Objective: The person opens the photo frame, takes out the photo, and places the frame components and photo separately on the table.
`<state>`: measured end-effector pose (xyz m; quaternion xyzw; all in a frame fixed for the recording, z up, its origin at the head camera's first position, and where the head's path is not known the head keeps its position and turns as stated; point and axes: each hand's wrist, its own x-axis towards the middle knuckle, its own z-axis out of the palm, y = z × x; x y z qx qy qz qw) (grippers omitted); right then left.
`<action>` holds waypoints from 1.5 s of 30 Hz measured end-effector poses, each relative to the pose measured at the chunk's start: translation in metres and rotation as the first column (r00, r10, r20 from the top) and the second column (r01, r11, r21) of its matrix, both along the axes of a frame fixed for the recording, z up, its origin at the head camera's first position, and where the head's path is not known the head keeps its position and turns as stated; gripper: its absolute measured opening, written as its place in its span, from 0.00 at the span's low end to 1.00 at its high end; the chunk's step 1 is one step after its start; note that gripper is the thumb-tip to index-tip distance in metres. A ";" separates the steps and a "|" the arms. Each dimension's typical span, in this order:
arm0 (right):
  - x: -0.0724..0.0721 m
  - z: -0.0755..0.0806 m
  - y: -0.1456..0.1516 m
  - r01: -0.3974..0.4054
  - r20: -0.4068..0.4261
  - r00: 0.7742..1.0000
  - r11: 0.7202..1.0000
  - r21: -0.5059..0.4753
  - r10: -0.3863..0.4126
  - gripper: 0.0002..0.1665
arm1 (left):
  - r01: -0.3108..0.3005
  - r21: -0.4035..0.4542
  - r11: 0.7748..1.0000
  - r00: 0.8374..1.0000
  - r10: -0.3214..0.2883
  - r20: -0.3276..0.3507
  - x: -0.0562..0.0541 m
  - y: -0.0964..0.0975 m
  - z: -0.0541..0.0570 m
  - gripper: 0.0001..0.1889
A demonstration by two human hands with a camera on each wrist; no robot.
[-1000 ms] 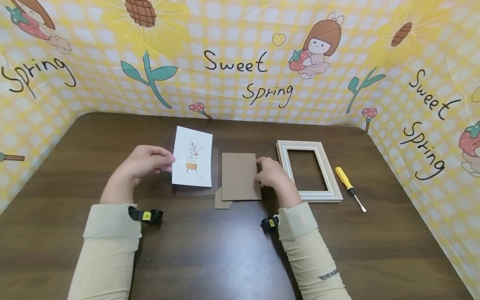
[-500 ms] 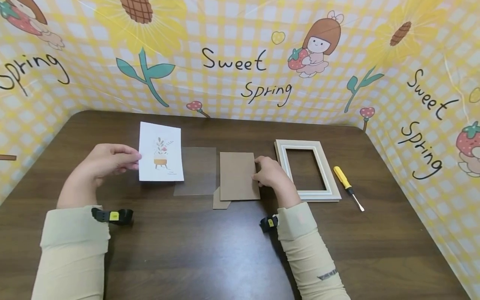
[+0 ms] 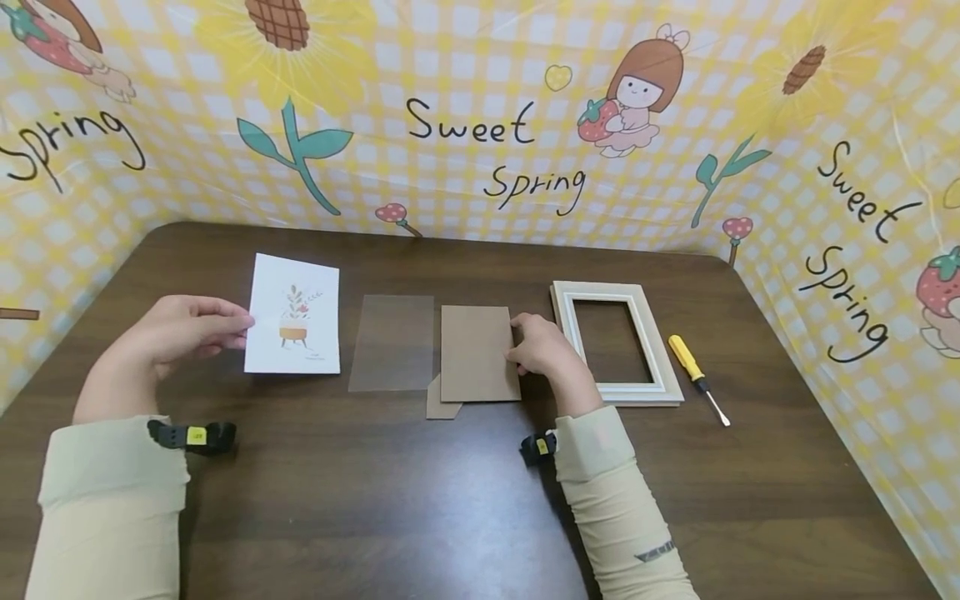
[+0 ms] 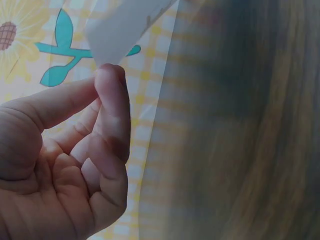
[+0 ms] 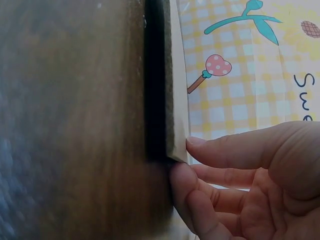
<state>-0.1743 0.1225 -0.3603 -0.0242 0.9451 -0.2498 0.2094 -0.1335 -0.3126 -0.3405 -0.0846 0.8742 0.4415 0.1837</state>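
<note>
My left hand [image 3: 183, 332] pinches the left edge of a white art print [image 3: 288, 287] with a potted plant drawn on it, thumb and index finger together. In the left wrist view, the print's corner [image 4: 115, 37] stands out from the fingertips. A brown backing board [image 3: 478, 354] lies at mid-table, with a small cardboard tab showing at its lower left. At its right edge, my right hand [image 3: 551, 348] grips the board between thumb and fingers; the right wrist view shows that edge [image 5: 178, 115] close up. Between print and board lies a clear sheet [image 3: 390, 346].
A cream picture frame [image 3: 663, 354], open in the middle, lies right of the right hand. Beyond it is a yellow-handled screwdriver [image 3: 697, 375]. A yellow checked cloth [image 3: 465, 58] stands behind the brown table [image 3: 390, 500] and along its sides.
My left hand has carried the print leftward, off the clear sheet, and lowered it slightly in the last half second. The right hand and the backing board have stayed put.
</note>
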 end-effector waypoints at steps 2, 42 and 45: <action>0.001 0.000 0.000 0.000 0.007 1.000 1.000 0.000 0.000 0.35 | 0.020 -0.026 0.999 1.000 -0.019 0.007 0.001 -0.002 -0.001 0.31; 0.001 0.003 -0.003 -0.022 -0.009 1.000 0.999 -0.035 0.022 0.33 | -0.031 -0.217 0.976 0.998 0.044 0.052 0.006 -0.004 -0.008 0.27; 0.001 0.002 -0.005 -0.025 -0.013 1.000 0.998 -0.054 0.024 0.33 | -0.041 -0.263 0.964 0.997 0.056 0.051 0.010 -0.003 -0.004 0.29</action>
